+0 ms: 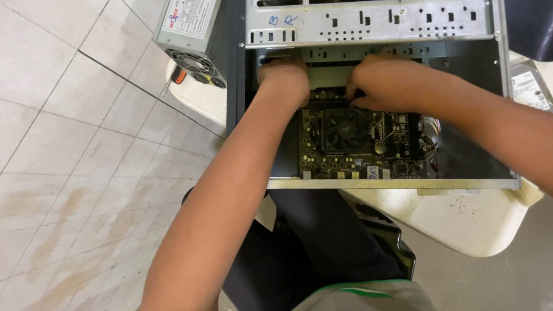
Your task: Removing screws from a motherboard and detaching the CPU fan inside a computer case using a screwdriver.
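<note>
An open computer case lies flat on a white table. A dark motherboard with a black cooler fan in its middle sits inside it. My left hand and my right hand both reach into the case at the motherboard's far edge, fingers curled down against a pale part between them. What the fingers grip is hidden by the hands. Both forearms cross over the case's near side.
A grey power supply unit with a fan grille rests at the case's left, overhanging the table edge. A hard drive lies at the right. A dark chair back is at top right. Tiled floor is on the left.
</note>
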